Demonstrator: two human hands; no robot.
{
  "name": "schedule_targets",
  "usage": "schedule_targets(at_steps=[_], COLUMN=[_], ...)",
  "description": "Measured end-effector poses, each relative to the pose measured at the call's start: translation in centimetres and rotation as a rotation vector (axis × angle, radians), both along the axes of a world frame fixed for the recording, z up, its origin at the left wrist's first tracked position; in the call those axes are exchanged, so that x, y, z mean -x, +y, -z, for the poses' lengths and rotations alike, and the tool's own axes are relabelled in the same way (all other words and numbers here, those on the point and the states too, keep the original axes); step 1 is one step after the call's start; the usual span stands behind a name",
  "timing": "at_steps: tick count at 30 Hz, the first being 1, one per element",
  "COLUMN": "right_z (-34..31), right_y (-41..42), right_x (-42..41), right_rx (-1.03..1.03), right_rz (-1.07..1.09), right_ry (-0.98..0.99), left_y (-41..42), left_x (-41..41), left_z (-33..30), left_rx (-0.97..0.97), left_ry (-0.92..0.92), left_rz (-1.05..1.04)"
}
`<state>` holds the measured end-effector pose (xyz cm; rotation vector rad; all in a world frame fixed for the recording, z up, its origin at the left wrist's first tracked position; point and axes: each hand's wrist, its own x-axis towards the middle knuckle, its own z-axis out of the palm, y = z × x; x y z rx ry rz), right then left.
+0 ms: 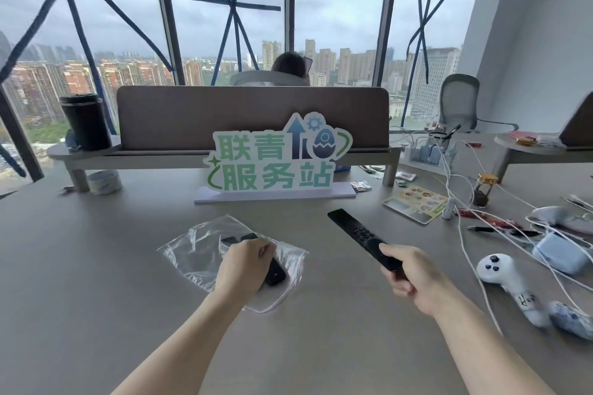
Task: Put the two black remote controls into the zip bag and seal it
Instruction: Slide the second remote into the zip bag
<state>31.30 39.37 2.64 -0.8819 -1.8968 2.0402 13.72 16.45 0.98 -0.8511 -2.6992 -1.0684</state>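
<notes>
Two slim remotes, one crinkled bag

Left hand grip clamps a black remote over the clear, wrinkled zip bag on the smooth grey counter; right hand grip clamps a long matte remote, raised.

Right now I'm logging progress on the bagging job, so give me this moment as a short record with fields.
left hand: grips the first remote at the zip bag
first remote: partly in the bag, near end sticking out
right hand: holds the second remote by its near end, above the table
second remote: outside the bag, to its right
zip bag: clear, flat on the table, not sealed
done: neither remote fully in
</notes>
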Motion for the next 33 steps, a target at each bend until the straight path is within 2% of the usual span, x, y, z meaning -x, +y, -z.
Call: schedule_targets(at_steps=[5,8,11,13,16,18,20,24,27,30,33], right_z=[-2.6,-1.7,0.6,2.0,2.9,3.5,3.7,4.0,4.0,3.4,1.7], right_y=[-3.9,-7.3,-10.6,-11.9,-11.7,-10.8,-10.1,-10.0,-10.1,-9.8,-9.9], right_x=[-2.1,0.2,4.0,5.8,6.2,6.3,6.9,9.0,10.5,10.7,10.0], right_rx=[-0.055,-0.127,-0.064,-0.034,-0.204,-0.336,-0.439,-0.570,-0.724,-0.761,-0.758], right_rz=[-0.391,-0.465,-0.419,-0.312,-0.034,0.053,0.051,-0.126,-0.052,0.027,0.020], right_ry=[-0.170,-0.225,-0.112,-0.010,0.003,-0.039,-0.075,-0.129,-0.132,-0.125,-0.077], left_y=[-0.1,-0.2,-0.6,-1.2,-2.0,-2.5,-2.8,-3.3,-4.5,-6.1,-7.9], left_x=[-0.4,-0.5,-0.5,-0.5,-0.2,-0.1,-0.2,-0.9,-1.3,-1.8,-1.6], left_z=[-0.7,-0.3,0.0,-0.1,-0.1,0.0,0.1,0.1,-0.2,0.1,0.1], left_rx=[-0.040,-0.035,-0.018,-0.003,-0.003,0.019,0.057,0.165,0.366,0.589,0.533], left_ry=[-0.003,0.013,0.034,0.042,0.054,0.053,0.066,0.037,-0.004,0.020,-0.010], left_rz=[-0.002,-0.001,-0.004,-0.001,-0.004,0.017,0.045,0.165,0.208,0.160,0.056])
